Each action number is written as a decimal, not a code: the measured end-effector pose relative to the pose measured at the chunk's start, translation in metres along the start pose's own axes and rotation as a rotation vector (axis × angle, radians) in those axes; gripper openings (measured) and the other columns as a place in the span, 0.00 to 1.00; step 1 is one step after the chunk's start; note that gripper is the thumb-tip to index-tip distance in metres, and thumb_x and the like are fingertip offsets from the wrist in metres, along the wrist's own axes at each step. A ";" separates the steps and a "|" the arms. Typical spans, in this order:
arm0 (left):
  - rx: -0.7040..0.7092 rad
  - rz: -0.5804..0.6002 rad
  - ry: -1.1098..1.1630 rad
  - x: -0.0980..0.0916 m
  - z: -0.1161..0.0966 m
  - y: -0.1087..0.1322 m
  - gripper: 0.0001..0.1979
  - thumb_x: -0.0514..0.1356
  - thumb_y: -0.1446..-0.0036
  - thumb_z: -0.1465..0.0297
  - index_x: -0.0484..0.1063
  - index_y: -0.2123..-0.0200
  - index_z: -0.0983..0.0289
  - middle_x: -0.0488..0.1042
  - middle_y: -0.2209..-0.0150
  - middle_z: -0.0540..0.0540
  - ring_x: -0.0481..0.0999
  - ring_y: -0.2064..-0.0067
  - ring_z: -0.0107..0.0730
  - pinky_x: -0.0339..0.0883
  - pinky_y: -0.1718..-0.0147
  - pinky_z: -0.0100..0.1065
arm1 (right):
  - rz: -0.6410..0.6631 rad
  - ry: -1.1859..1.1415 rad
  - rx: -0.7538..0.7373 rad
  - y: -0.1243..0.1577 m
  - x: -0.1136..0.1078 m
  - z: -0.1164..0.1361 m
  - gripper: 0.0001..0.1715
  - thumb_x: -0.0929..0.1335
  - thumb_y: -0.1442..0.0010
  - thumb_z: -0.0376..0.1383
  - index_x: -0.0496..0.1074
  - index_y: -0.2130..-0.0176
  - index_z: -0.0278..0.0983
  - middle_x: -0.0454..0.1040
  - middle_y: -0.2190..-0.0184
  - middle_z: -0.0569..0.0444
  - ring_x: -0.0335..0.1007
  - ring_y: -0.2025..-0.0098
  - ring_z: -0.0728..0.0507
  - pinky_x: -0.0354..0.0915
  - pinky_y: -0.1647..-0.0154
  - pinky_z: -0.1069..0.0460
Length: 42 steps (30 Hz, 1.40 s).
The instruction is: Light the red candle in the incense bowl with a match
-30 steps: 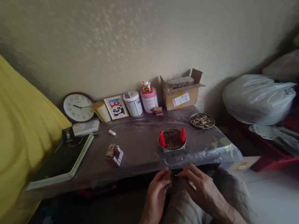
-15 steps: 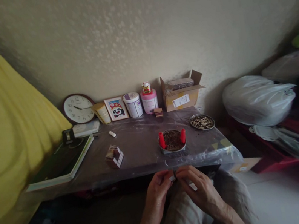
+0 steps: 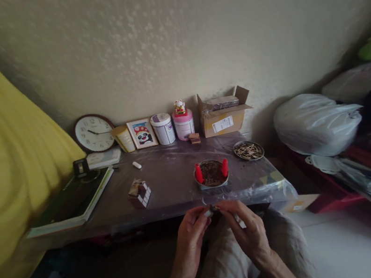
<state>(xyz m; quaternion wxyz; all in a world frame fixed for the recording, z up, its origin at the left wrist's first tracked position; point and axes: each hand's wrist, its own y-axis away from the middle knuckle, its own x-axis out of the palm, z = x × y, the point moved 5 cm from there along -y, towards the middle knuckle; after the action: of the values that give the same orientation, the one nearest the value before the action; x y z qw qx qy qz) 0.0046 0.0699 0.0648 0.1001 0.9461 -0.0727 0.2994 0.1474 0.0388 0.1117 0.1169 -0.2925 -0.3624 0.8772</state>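
Observation:
My left hand (image 3: 190, 233) pinches a small pale piece with a dark end (image 3: 209, 212), just below the table's front edge. My right hand (image 3: 248, 226) is closed close beside it, fingertips at the dark end; a white bit (image 3: 239, 220) shows between its fingers, too small to name. Beyond the hands on the table, a round tin of dark soil-like grains (image 3: 212, 174) has a red cone-shaped piece (image 3: 199, 173) at its left side and another (image 3: 225, 168) at its right.
A small checkered box (image 3: 139, 194) and a white oval object (image 3: 137, 165) lie to the left on the table (image 3: 170, 174). A dish of small sticks (image 3: 248, 150) is at the right. Clock (image 3: 95, 133), picture frame, canisters and open carton (image 3: 225, 120) line the wall.
Both hands have risen slightly, and the dark end of the piece between them now shows more clearly. The whole view has shifted a little.

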 end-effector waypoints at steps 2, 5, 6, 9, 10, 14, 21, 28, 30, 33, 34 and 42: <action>0.000 -0.012 0.014 0.001 -0.001 0.001 0.11 0.67 0.49 0.66 0.77 0.63 0.64 0.80 0.61 0.55 0.75 0.56 0.34 0.65 0.52 0.35 | -0.006 0.023 -0.033 0.001 0.001 0.000 0.12 0.66 0.37 0.26 0.71 0.56 0.40 0.78 0.61 0.51 0.75 0.58 0.46 0.70 0.56 0.52; -0.006 -0.016 0.030 0.004 -0.002 0.002 0.10 0.67 0.49 0.67 0.78 0.63 0.64 0.80 0.61 0.55 0.75 0.56 0.33 0.65 0.52 0.35 | -0.003 0.099 -0.053 -0.001 0.003 -0.002 0.11 0.66 0.38 0.26 0.71 0.57 0.39 0.78 0.62 0.51 0.76 0.59 0.46 0.70 0.57 0.52; -0.006 -0.018 0.036 0.004 -0.003 0.002 0.11 0.67 0.50 0.67 0.78 0.63 0.64 0.80 0.61 0.55 0.75 0.56 0.33 0.65 0.52 0.35 | -0.013 0.111 -0.053 -0.003 0.002 -0.001 0.11 0.66 0.38 0.26 0.71 0.58 0.39 0.79 0.62 0.51 0.76 0.60 0.46 0.70 0.57 0.52; -0.011 -0.060 0.051 0.003 -0.003 -0.001 0.13 0.70 0.54 0.65 0.78 0.65 0.65 0.80 0.64 0.55 0.76 0.58 0.34 0.66 0.54 0.35 | -0.085 0.079 -0.075 -0.010 -0.012 0.012 0.12 0.66 0.39 0.24 0.71 0.58 0.38 0.78 0.63 0.50 0.76 0.61 0.46 0.71 0.59 0.52; -0.015 -0.083 0.054 0.002 -0.003 -0.002 0.13 0.71 0.56 0.65 0.78 0.66 0.65 0.80 0.65 0.55 0.77 0.60 0.34 0.66 0.55 0.35 | -0.117 0.060 -0.094 -0.012 -0.018 0.019 0.13 0.66 0.40 0.23 0.71 0.57 0.38 0.78 0.63 0.50 0.76 0.61 0.46 0.71 0.59 0.52; -0.014 -0.115 0.059 0.003 -0.006 -0.004 0.14 0.72 0.59 0.64 0.78 0.68 0.65 0.80 0.67 0.55 0.77 0.62 0.34 0.66 0.56 0.36 | -0.104 0.020 -0.202 -0.013 -0.022 0.034 0.18 0.66 0.40 0.23 0.70 0.53 0.40 0.78 0.60 0.49 0.75 0.59 0.44 0.72 0.59 0.49; 0.023 -0.053 0.017 0.001 -0.013 0.005 0.10 0.66 0.47 0.64 0.77 0.63 0.64 0.80 0.60 0.56 0.75 0.54 0.36 0.63 0.49 0.38 | -0.123 0.173 0.082 -0.011 0.004 -0.043 0.09 0.63 0.36 0.33 0.74 0.63 0.39 0.78 0.68 0.52 0.75 0.65 0.44 0.72 0.61 0.50; -0.002 -0.096 0.033 -0.014 -0.010 0.004 0.11 0.67 0.49 0.64 0.77 0.64 0.64 0.81 0.59 0.56 0.76 0.55 0.34 0.64 0.50 0.36 | -0.242 0.159 0.156 -0.021 -0.017 -0.045 0.07 0.64 0.36 0.35 0.72 0.65 0.39 0.74 0.69 0.54 0.72 0.67 0.46 0.69 0.64 0.52; -0.012 -0.119 0.046 -0.017 -0.009 0.005 0.12 0.68 0.51 0.64 0.77 0.65 0.64 0.82 0.61 0.55 0.77 0.56 0.33 0.64 0.51 0.35 | -0.264 0.154 0.174 -0.022 -0.019 -0.045 0.07 0.65 0.36 0.35 0.72 0.65 0.39 0.74 0.69 0.54 0.71 0.66 0.46 0.68 0.64 0.52; -0.017 -0.154 0.046 -0.022 -0.010 0.006 0.13 0.69 0.53 0.63 0.77 0.65 0.64 0.82 0.61 0.56 0.77 0.56 0.34 0.65 0.52 0.35 | -0.297 0.144 0.203 -0.024 -0.021 -0.049 0.07 0.65 0.37 0.36 0.72 0.66 0.39 0.74 0.68 0.53 0.71 0.66 0.45 0.67 0.65 0.52; -0.020 -0.171 0.041 -0.025 -0.011 0.006 0.14 0.70 0.54 0.63 0.77 0.65 0.64 0.82 0.61 0.56 0.77 0.57 0.34 0.65 0.52 0.35 | -0.307 0.144 0.213 -0.024 -0.022 -0.051 0.07 0.65 0.37 0.37 0.73 0.66 0.38 0.73 0.68 0.53 0.71 0.66 0.45 0.66 0.65 0.52; -0.027 -0.241 -0.001 -0.036 -0.016 0.008 0.16 0.71 0.57 0.62 0.77 0.66 0.65 0.81 0.59 0.59 0.77 0.57 0.35 0.66 0.53 0.36 | -0.337 0.113 0.247 -0.031 -0.027 -0.051 0.09 0.66 0.38 0.38 0.73 0.68 0.38 0.73 0.69 0.54 0.70 0.67 0.45 0.67 0.65 0.51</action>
<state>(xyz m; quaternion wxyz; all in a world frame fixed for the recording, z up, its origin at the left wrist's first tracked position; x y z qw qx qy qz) -0.0354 0.0689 0.0578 0.1479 0.9467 0.0374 0.2837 0.1995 0.0786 0.1161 0.3171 -0.2598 -0.2886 0.8653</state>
